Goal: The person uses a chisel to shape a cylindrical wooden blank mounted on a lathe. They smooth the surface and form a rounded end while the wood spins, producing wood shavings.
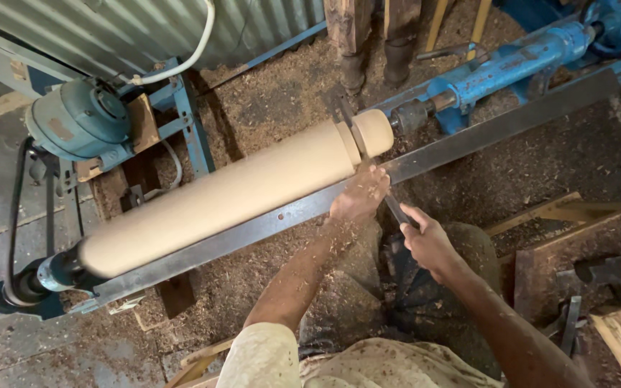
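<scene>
A long pale wooden cylinder (231, 197) is mounted on a lathe, running from lower left to upper right, with a grooved knob (372, 133) near its right end. My left hand (359, 194), dusted with sawdust, rests on the flat steel tool rest (468, 140) and pins the blade of a chisel (395, 208) close to the groove. My right hand (429, 243) grips the chisel's handle behind it. The chisel tip is hidden under my left hand.
A blue-green motor (79, 118) with a belt sits at upper left. The blue tailstock (512, 61) holds the wood's right end. Sawdust covers the floor. A hammer (616, 276) and wood pieces lie at lower right. Corrugated metal wall at the top.
</scene>
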